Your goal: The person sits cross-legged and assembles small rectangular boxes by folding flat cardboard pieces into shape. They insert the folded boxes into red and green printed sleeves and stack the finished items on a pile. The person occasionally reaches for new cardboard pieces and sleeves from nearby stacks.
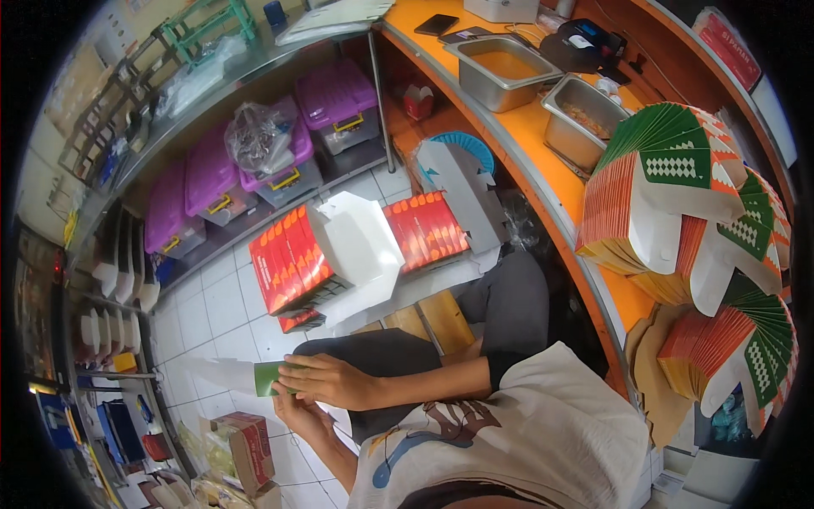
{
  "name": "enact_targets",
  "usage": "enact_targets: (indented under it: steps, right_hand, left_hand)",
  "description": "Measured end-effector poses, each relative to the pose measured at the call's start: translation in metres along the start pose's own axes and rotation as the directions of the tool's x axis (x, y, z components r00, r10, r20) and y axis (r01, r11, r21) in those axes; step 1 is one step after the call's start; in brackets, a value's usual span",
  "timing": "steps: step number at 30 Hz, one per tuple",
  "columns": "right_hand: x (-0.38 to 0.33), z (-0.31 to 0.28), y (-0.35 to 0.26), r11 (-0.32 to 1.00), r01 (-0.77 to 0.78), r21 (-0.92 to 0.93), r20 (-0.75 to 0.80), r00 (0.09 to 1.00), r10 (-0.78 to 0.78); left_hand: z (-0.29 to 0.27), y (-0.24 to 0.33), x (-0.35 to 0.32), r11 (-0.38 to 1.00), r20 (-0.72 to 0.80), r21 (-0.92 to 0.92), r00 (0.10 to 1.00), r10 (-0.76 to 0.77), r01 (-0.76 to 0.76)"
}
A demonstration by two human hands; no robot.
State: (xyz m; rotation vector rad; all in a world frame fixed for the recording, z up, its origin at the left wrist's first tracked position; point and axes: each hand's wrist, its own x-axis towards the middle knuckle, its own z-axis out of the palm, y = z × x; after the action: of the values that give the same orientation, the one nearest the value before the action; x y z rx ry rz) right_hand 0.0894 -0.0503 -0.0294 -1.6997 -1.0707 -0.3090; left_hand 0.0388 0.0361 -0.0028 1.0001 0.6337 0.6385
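Both hands meet left of the picture's middle, over a pale tiled floor, on a green and white card piece [266, 378]. My right hand [331, 380] lies across its right end, fingers closed over the upper edge. My left hand [297, 417] grips the same end from below, its thumb side partly hidden by the right hand. A white flap reaches left from the green part. Beyond my hands stand red and orange printed cartons [291, 261] in a row, beside a large white open box [360, 246]. A second row of red cartons [428, 231] sits to its right.
At right, an orange counter [530, 119] bears steel pans [506, 75] and fanned stacks of flat green and red cartons [678, 170]. Purple-lidded bins [339, 97] line a low shelf behind. A cardboard box [246, 450] stands at lower left, near shelving [110, 373].
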Motion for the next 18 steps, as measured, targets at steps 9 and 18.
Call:
enact_targets:
  steps: [9, 18]
  right_hand:
    - [0.005, 0.018, 0.004, 0.999, 0.026, -0.048, -0.018, 0.999, -0.027]
    - [0.014, 0.059, 0.018, 0.984, 0.129, 0.123, -0.046, 0.991, -0.125]
  left_hand:
    - [-0.018, 0.001, 0.011, 0.997, -0.033, 0.013, 0.997, -0.075, 0.075]
    - [-0.165, -0.011, 0.075, 0.982, -0.029, 0.172, 0.997, -0.073, 0.077]
